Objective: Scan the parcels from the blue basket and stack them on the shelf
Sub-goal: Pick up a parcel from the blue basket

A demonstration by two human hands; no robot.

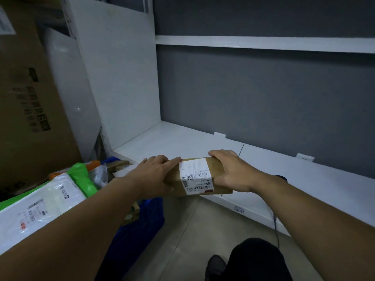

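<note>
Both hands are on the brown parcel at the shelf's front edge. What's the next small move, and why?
Probably ease the parcel forward onto the white shelf and set it down. The left hand and right hand hold it right at the front edge, its near side seemingly overhanging, with bare shelf surface just beyond it.

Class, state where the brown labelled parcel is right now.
Head view, centre: the brown parcel is held between the left hand and right hand at the front edge of the white shelf, right of the blue basket.

White low shelf point(182, 142) with two small white tabs point(220, 135) at its back, blue basket point(146, 220) on tiled floor point(192, 240)
</note>
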